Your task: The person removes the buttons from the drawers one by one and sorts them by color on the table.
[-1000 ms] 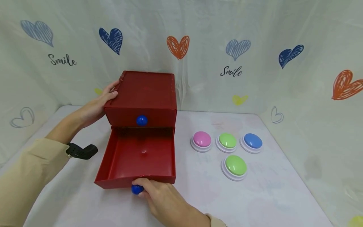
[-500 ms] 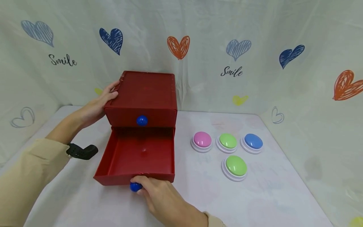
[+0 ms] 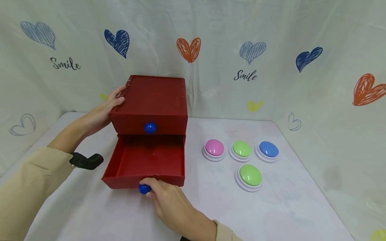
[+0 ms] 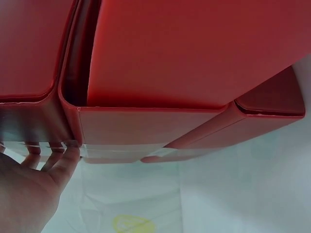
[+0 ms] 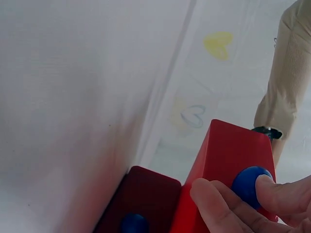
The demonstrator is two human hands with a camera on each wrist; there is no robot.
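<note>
A red drawer cabinet (image 3: 156, 95) stands at the back left of the table. Its drawer (image 3: 120, 183) below the top one is pulled well out, and nothing lies in the visible part of it. My right hand (image 3: 178, 207) pinches that drawer's round blue knob (image 3: 144, 189) between thumb and fingers, also seen up close in the right wrist view. Against the cabinet's left side rests my left hand (image 3: 102, 112), its fingers spread along the wall in the left wrist view. The top drawer, with its own blue knob (image 3: 150, 128), is closed.
To the right sit a pink button (image 3: 214, 148), a blue button (image 3: 268, 149) and two green buttons, one at the back (image 3: 241, 149) and one in front (image 3: 250, 175). A lower closed drawer (image 5: 146, 189) shows in the right wrist view. A curtain hangs behind.
The drawer has slid partway back toward the cabinet, its front edge moving away from me. My right hand moves with it, still on the knob. The left hand stays put.
</note>
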